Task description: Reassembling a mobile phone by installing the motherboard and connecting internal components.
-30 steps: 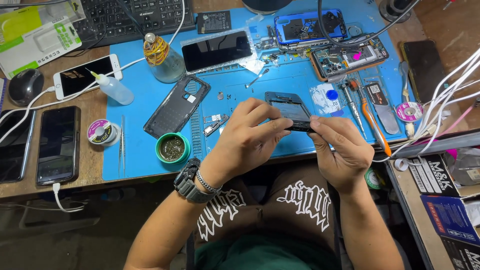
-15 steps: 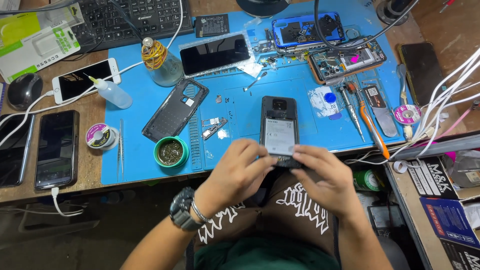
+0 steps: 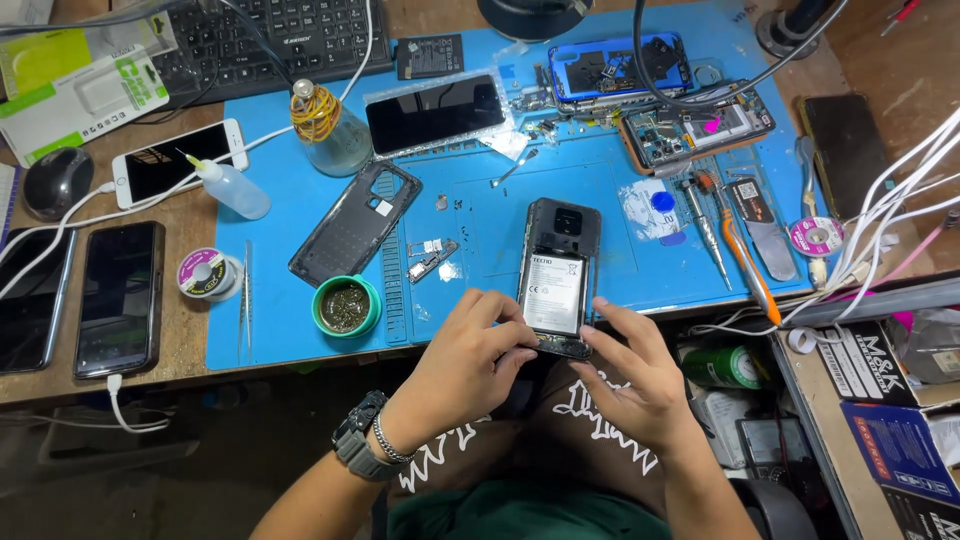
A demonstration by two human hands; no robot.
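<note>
We record an opened dark smartphone with its back cover off and a pale battery exposed (image 3: 556,275), lying face down and lengthwise at the near edge of a blue rubber work mat (image 3: 480,210), camera end away from us. Its near end overhangs the mat's edge slightly.

Our left hand (image 3: 470,355) comes in from the left; its fingertips are curled together and pinch the phone's near-left corner. A dark wristwatch and a metal chain bracelet sit on that wrist. Our right hand (image 3: 630,370) is at the near-right corner, its fingers (image 3: 607,312) lightly spread, the forefinger along the phone's right edge and the thumb at the bottom edge. Whether a tool is held between the hands, we cannot tell.

To the left of the phone: a small green round tin of brass wool (image 3: 346,306), a detached dark phone back cover (image 3: 355,223), small metal parts (image 3: 430,258) between the two. Further left, steel tweezers (image 3: 246,300) at the mat's edge and a spool of solder wire (image 3: 204,273) on the wooden bench. To the right: an orange-handled tool (image 3: 745,262) and a screwdriver (image 3: 703,228). At the far side, a black-screened phone (image 3: 435,112) and a blue-framed open phone (image 3: 620,68).
</note>
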